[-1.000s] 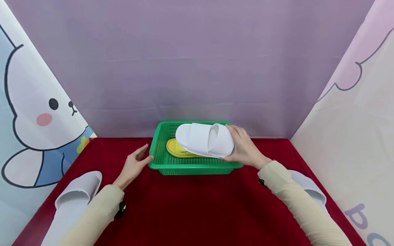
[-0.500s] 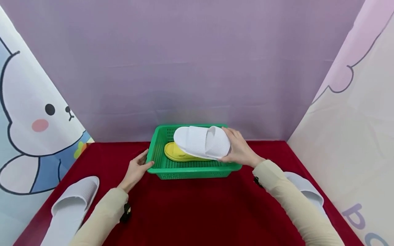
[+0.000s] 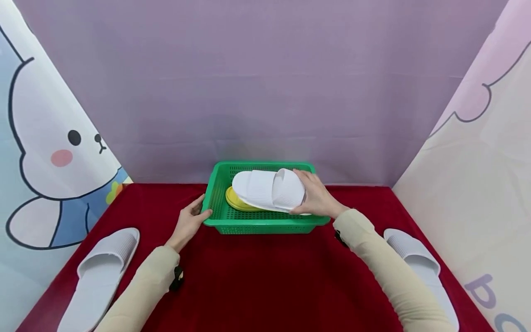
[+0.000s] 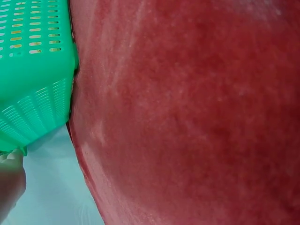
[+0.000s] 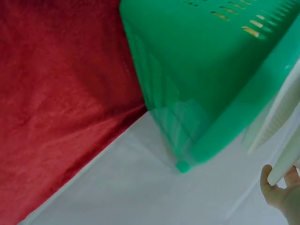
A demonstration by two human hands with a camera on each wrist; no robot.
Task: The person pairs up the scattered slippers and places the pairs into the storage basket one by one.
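Observation:
A white slipper with a ribbed strap is held at its heel end by my right hand, thumb on the near side and fingers on the far side. It lies level over the green plastic basket. Beneath it, a yellow slipper rests in the basket, mostly covered. My left hand grips the basket's left rim, thumb over the edge. In the left wrist view, the fingertips touch the rim. The right wrist view shows the right hand pinching the slipper's white edge.
One white slipper lies at the left on the red cloth, and another white slipper lies at the right. Behind the basket hangs a purple backdrop. Printed panels flank the cloth on both sides.
My left hand has moved right from beside the basket and taken hold of its rim. The white slipper has shifted slightly left in my right hand, covering more of the yellow slipper.

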